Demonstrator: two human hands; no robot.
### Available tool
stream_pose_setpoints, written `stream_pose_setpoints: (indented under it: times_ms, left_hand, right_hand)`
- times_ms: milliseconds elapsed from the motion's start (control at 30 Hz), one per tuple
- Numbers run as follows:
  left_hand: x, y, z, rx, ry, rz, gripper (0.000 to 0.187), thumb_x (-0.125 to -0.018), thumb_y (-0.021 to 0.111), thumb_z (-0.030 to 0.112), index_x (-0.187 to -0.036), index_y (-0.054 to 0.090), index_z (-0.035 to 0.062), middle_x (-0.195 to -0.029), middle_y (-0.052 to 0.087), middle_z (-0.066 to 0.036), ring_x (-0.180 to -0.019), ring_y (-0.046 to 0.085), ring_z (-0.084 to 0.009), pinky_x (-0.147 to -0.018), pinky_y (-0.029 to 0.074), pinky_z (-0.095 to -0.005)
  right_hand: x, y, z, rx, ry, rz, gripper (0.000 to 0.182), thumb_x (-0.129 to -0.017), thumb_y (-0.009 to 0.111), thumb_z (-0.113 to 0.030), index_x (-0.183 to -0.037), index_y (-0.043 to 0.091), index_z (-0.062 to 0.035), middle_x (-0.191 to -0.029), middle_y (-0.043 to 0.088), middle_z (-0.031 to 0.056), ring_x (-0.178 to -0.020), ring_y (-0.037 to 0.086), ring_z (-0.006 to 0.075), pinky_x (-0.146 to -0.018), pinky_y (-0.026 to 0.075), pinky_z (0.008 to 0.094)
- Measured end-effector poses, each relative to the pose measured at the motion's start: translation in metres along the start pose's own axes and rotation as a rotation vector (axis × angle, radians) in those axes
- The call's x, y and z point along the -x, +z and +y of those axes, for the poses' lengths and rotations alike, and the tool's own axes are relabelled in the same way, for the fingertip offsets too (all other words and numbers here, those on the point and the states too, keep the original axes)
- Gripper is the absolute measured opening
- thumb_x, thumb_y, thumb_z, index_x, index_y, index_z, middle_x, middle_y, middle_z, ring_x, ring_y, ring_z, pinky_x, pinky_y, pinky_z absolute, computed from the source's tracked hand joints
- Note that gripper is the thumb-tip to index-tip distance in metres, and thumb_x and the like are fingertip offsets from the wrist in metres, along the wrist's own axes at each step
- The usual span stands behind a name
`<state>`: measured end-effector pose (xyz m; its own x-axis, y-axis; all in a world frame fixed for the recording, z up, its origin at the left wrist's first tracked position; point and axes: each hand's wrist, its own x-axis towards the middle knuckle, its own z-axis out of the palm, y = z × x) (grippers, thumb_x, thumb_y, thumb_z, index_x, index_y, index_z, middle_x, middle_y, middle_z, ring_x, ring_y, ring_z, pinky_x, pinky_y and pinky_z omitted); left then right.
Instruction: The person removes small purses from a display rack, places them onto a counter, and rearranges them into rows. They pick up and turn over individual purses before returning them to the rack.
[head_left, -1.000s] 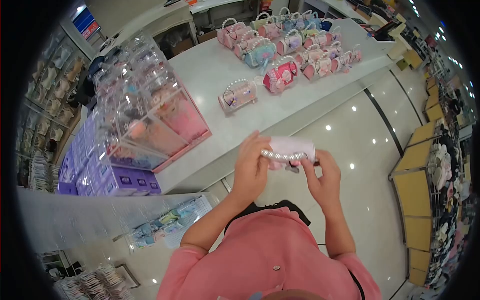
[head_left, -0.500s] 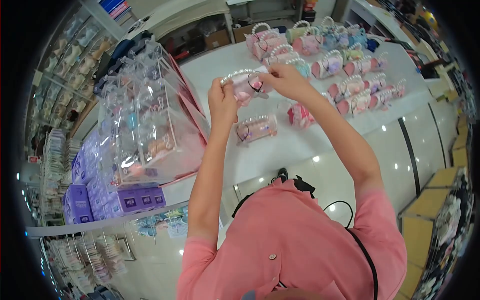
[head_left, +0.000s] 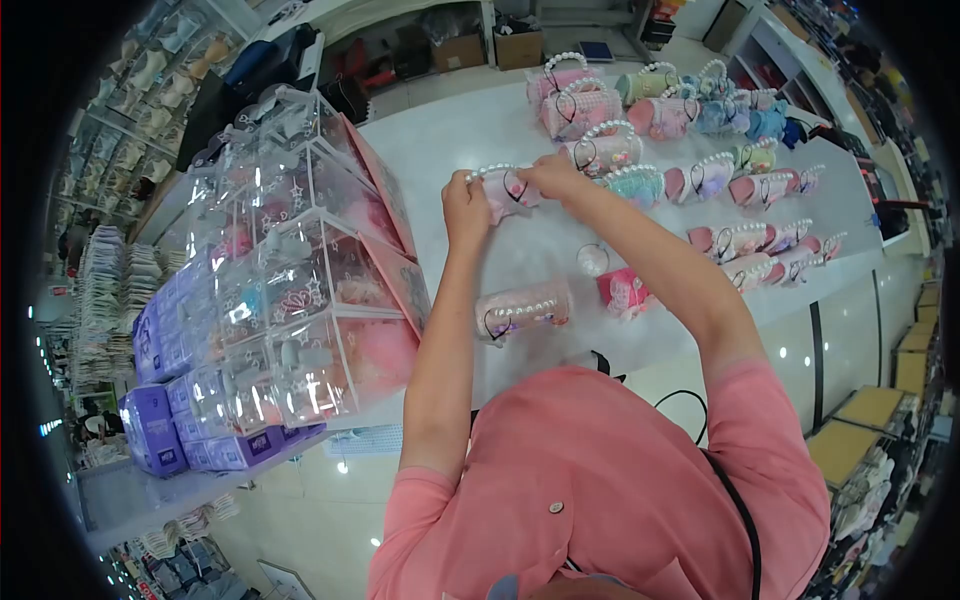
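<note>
Between my two hands is a small pink cylindrical bag (head_left: pixel 509 193) with a pearl-bead handle and a dark cord loop. My left hand (head_left: pixel 466 212) grips its left end, the fingers wrapped round near the handle. At the right end, my right hand (head_left: pixel 555 178) pinches it close to the handle's end. Nearer to me on the white table (head_left: pixel 450 130) lies a clear, peach-toned cylindrical bag (head_left: pixel 523 309) with pearls. A bright pink frilly item (head_left: pixel 626 292) sits to its right, below my right forearm. Just above that is a small clear round piece (head_left: pixel 593 259).
Rows of similar pearl-handled bags (head_left: pixel 700 180) cover the table's right side. On the left, clear plastic boxes (head_left: pixel 300 270) are stacked high beside purple packs (head_left: pixel 155 430). Cardboard boxes (head_left: pixel 518 48) stand beyond the table, and shelves line both sides.
My view has shifted, so the table and boxes appear lower. Both hands still hold the pink bag, which now sits a little farther out over the table.
</note>
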<state>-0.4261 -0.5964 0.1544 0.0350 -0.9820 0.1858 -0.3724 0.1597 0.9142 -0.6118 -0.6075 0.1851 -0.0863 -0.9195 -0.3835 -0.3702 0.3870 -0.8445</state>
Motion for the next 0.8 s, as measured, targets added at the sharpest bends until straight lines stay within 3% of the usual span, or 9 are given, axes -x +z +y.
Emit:
stream_pose_setpoints:
  times_ms: [67, 167, 267, 367, 467, 567, 667, 767, 800]
  left_hand:
    - [-0.005, 0.005, -0.009, -0.024, 0.018, -0.010, 0.016, -0.093, 0.054, 0.005, -0.104, 0.062, -0.0023, -0.098, 0.066, -0.020, -0.103, 0.060, -0.0353, -0.093, 0.047, -0.0460]
    - [-0.002, 0.002, -0.001, -0.040, 0.019, 0.005, 0.026, -0.090, 0.056, 0.005, -0.114, 0.060, -0.0019, -0.118, 0.060, -0.024, -0.120, 0.051, -0.0375, -0.103, 0.041, -0.0467]
    - [0.014, 0.009, -0.007, -0.160, 0.201, 0.285, 0.040, -0.087, 0.060, 0.009, -0.125, 0.053, -0.0035, -0.135, 0.049, -0.027, -0.127, 0.046, -0.0407, -0.109, 0.038, -0.0473]
    - [0.027, 0.004, -0.006, -0.002, -0.044, 0.272, 0.056, -0.085, 0.065, 0.014, -0.132, 0.046, -0.0072, -0.145, 0.038, -0.029, -0.135, 0.039, -0.0428, -0.114, 0.033, -0.0478]
    - [0.034, -0.001, 0.000, 0.155, -0.212, 0.251, 0.060, -0.084, 0.068, 0.020, -0.131, 0.047, -0.0091, -0.139, 0.046, -0.028, -0.129, 0.047, -0.0396, -0.109, 0.039, -0.0453]
    - [0.033, -0.006, -0.011, 0.337, -0.320, 0.092, 0.062, -0.084, 0.070, 0.024, -0.131, 0.048, -0.0087, -0.130, 0.054, -0.026, -0.119, 0.056, -0.0364, -0.102, 0.045, -0.0424]
    - [0.032, -0.007, -0.017, 0.207, -0.308, 0.070, 0.062, -0.084, 0.071, 0.026, -0.130, 0.049, -0.0086, -0.123, 0.058, -0.024, -0.111, 0.061, -0.0339, -0.096, 0.049, -0.0406]
    - [0.032, -0.007, -0.020, 0.155, -0.303, 0.080, 0.062, -0.082, 0.070, 0.027, -0.130, 0.049, -0.0064, -0.118, 0.064, -0.018, -0.102, 0.065, -0.0234, -0.088, 0.052, -0.0345]
    - [0.032, -0.007, -0.020, 0.147, -0.297, 0.085, 0.062, -0.082, 0.070, 0.026, -0.130, 0.049, -0.0066, -0.118, 0.064, -0.018, -0.102, 0.065, -0.0236, -0.088, 0.052, -0.0346]
  right_hand:
    - [0.003, 0.007, 0.002, -0.034, 0.023, 0.039, 0.042, -0.085, 0.072, -0.026, -0.105, 0.066, 0.0104, -0.100, 0.067, 0.0180, -0.086, 0.065, 0.0238, -0.070, 0.050, 0.0375]
    - [0.003, 0.007, 0.003, -0.120, 0.072, -0.010, 0.043, -0.085, 0.072, -0.024, -0.113, 0.061, 0.0066, -0.103, 0.065, 0.0147, -0.085, 0.064, 0.0243, -0.069, 0.049, 0.0364]
    - [0.010, 0.003, 0.002, -0.156, 0.104, -0.039, 0.042, -0.084, 0.072, -0.022, -0.115, 0.059, 0.0021, -0.107, 0.064, 0.0122, -0.092, 0.063, 0.0244, -0.077, 0.050, 0.0374]
    - [0.017, 0.002, -0.001, -0.189, 0.156, -0.046, 0.042, -0.084, 0.073, -0.021, -0.118, 0.058, -0.0012, -0.113, 0.062, 0.0116, -0.103, 0.060, 0.0238, -0.086, 0.048, 0.0398]
    - [0.012, 0.002, 0.005, -0.198, 0.181, -0.068, 0.045, -0.083, 0.075, -0.020, -0.121, 0.057, -0.0018, -0.117, 0.061, 0.0116, -0.110, 0.057, 0.0245, -0.093, 0.047, 0.0423]
    - [0.010, 0.009, 0.006, -0.196, 0.192, -0.038, 0.048, -0.082, 0.076, -0.019, -0.123, 0.057, -0.0021, -0.119, 0.061, 0.0122, -0.111, 0.058, 0.0260, -0.094, 0.047, 0.0425]
    - [0.010, 0.010, 0.002, -0.203, 0.214, -0.058, 0.044, -0.083, 0.077, -0.019, -0.119, 0.054, -0.0063, -0.112, 0.060, 0.0070, -0.107, 0.059, 0.0189, -0.092, 0.048, 0.0390]
    - [0.009, 0.011, 0.006, -0.228, 0.199, -0.044, 0.046, -0.082, 0.077, -0.017, -0.122, 0.060, -0.0022, -0.119, 0.062, 0.0123, -0.110, 0.059, 0.0266, -0.091, 0.049, 0.0432]
    - [0.009, 0.011, 0.005, -0.231, 0.203, -0.054, 0.045, -0.082, 0.078, -0.017, -0.121, 0.061, -0.0019, -0.118, 0.062, 0.0122, -0.109, 0.060, 0.0265, -0.090, 0.049, 0.0428]
